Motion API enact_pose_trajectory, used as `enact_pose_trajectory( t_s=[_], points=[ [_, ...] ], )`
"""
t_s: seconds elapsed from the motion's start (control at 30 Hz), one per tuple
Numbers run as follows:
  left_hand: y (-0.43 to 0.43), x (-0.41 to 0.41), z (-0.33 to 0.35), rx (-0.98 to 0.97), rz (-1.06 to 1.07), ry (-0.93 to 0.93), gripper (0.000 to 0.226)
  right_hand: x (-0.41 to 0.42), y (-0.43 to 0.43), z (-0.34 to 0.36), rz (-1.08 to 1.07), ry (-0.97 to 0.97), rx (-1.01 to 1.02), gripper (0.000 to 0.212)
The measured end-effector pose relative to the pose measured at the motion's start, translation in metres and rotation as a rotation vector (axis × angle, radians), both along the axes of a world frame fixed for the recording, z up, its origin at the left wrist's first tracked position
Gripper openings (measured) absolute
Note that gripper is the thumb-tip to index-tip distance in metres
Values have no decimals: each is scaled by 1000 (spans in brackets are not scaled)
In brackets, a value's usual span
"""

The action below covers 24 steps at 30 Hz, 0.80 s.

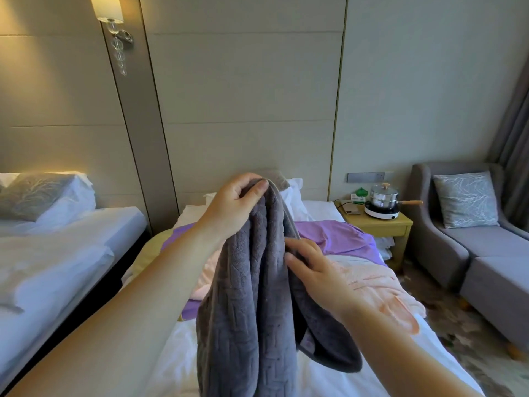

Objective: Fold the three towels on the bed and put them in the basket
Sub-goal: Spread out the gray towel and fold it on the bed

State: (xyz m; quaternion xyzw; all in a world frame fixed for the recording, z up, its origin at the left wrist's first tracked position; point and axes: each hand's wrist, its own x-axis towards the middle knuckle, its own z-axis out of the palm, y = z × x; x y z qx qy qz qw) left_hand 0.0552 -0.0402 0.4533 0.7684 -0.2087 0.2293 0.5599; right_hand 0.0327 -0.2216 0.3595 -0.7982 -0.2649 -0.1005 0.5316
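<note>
A thick grey towel [252, 296] hangs in front of me above the bed [329, 379]. My left hand [234, 204] pinches its top edge high up. My right hand [312, 267] grips the towel's right edge lower down, fingers pressed into the cloth. A pink towel [369, 279] lies crumpled on the white sheet behind the grey one. A purple towel [340, 236] lies spread further back, near the pillows. No basket is in view.
A second bed [57, 253] stands at the left across a narrow dark gap. A wooden nightstand [380, 224] with a small pot on a hotplate [383, 200] sits right of the bed. A grey sofa [486, 253] fills the right side.
</note>
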Motion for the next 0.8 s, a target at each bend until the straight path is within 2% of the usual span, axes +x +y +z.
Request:
enact_pose_trajectory(
  t_s=[0.1, 0.17, 0.23, 0.37, 0.47, 0.67, 0.73, 0.8],
  points=[
    [3, -1, -3, 61, 0, 16, 15, 5, 5, 16, 179, 195, 209, 34],
    [5, -2, -5, 73, 2, 22, 16, 8, 7, 24, 227, 230, 240, 35],
    [6, -2, -6, 61, 11, 17, 15, 11, 7, 29, 189, 213, 173, 31],
    [11, 1, 4, -73, 122, -13, 12, 14, -4, 23, 244, 222, -94, 40],
    [25, 4, 15, -175, 209, -6, 12, 13, -19, 14, 157, 163, -214, 42],
    [57, 8, 19, -240, 382, -24, 17, 13, -50, 17, 82, 252, -355, 45],
    [69, 10, 12, -247, 461, -2, 19, 15, -57, 23, -11, 230, -277, 40],
    [79, 12, 0, -244, 525, 42, 25, 18, -61, 28, -185, 115, -121, 37]
  ],
)
